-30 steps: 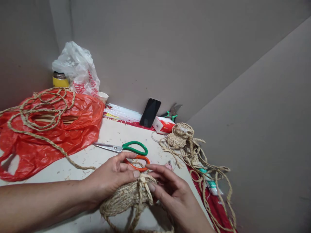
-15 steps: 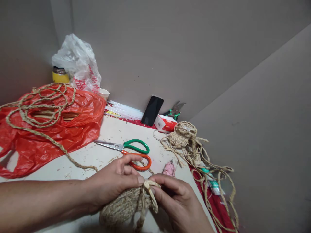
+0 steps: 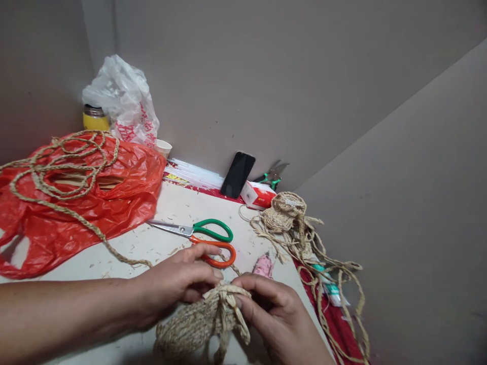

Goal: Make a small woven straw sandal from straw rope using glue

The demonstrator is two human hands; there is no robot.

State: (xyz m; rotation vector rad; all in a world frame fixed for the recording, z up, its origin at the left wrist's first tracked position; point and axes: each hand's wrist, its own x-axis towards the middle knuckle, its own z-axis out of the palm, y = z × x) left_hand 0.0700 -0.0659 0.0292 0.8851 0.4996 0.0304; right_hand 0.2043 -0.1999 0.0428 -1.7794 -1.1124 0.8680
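My left hand and my right hand meet at the near edge of the table, both gripping a small woven straw piece. Their fingertips pinch a knotted bundle of straw strands at its top. Loose braided ends hang down from the piece toward the bottom of the view. Just beyond my left fingers lie scissors with one green and one orange handle.
A red plastic bag with a coil of braided straw rope fills the left. A white bag, yellow jar, paper cup, phone, pliers, a red-and-white box and another straw bundle stand behind. A pink object lies nearby.
My right hand has curled from spread fingers into a pinch on the knot, and both hands with the straw piece have shifted slightly lower and closer together.
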